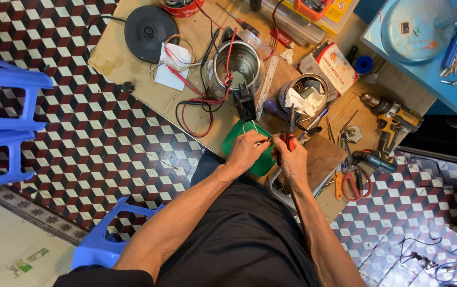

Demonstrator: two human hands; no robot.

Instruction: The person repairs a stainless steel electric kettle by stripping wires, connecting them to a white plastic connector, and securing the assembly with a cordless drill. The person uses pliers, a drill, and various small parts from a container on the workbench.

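Centre frame, low over cardboard sheet: steel kettle body stands just above your hands, rigid, likely light.
Right hand closed round red-handled pliers; stiff, grip handles.
Left hand pinches thin wire; limp, light, probably slippery, so hold near end.

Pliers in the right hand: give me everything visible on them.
The pliers look like small long-nose pliers with red-covered handles and dark metal jaws. The right hand grips the handles, hiding most of them; the jaws point away from the person, toward the metal kettle body. The left hand pinches a thin wire just beside the handles. Whether the jaws grip anything is too small to tell. They are held above a green plastic lid.
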